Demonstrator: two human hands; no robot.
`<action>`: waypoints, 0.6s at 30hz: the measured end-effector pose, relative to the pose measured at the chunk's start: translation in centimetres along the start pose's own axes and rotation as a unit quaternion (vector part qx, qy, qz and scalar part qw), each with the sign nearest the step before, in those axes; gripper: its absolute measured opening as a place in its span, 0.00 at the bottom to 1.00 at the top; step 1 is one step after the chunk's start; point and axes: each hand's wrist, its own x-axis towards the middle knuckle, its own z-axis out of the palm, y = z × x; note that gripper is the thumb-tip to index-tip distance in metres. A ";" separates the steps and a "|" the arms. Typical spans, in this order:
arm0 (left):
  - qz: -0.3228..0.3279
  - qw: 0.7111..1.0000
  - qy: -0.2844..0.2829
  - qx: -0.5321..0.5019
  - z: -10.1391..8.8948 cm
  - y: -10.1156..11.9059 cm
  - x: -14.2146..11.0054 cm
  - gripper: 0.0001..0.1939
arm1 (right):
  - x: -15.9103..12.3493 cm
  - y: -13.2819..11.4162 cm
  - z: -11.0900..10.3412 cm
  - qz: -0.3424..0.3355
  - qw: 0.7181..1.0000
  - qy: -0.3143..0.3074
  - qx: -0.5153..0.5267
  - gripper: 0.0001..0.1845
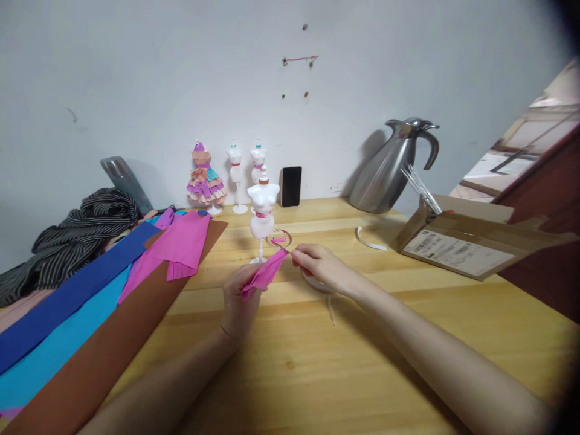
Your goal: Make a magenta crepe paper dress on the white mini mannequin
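My left hand (238, 299) is closed around a strip of pink crepe paper (266, 272), held above the wooden table (317, 374). My right hand (317, 263) pinches the strip's upper end, fingers pressed together. Just beyond the hands stands a small white mannequin torso (263, 211) on a thin stand with a pink band at its waist. A roll of tape (278, 238) lies behind the strip, partly hidden by it.
Sheets of pink (181, 244), blue (67, 296), cyan and brown paper lie at the left beside striped cloth (77, 232). At the back wall are a dressed mini mannequin (205, 178), two bare ones (247, 166), a phone (290, 186) and a steel jug (392, 169). A cardboard box (457, 241) sits right.
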 end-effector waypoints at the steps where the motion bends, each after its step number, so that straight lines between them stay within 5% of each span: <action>1: 0.002 1.000 0.001 0.000 0.0 0.1 0.0 0.10 | 0.1 0.1 0.0 -0.003 1.000 0.001 -0.003 0.20; 12: -0.009 1.000 0.006 -0.005 0.0 0.1 0.0 0.10 | 0.3 0.2 0.0 -0.024 0.999 0.019 0.009 0.21; 18: -0.177 0.981 0.064 -0.055 0.5 1.0 0.1 0.18 | 1.0 1.0 -0.7 0.016 0.997 0.051 -0.057 0.19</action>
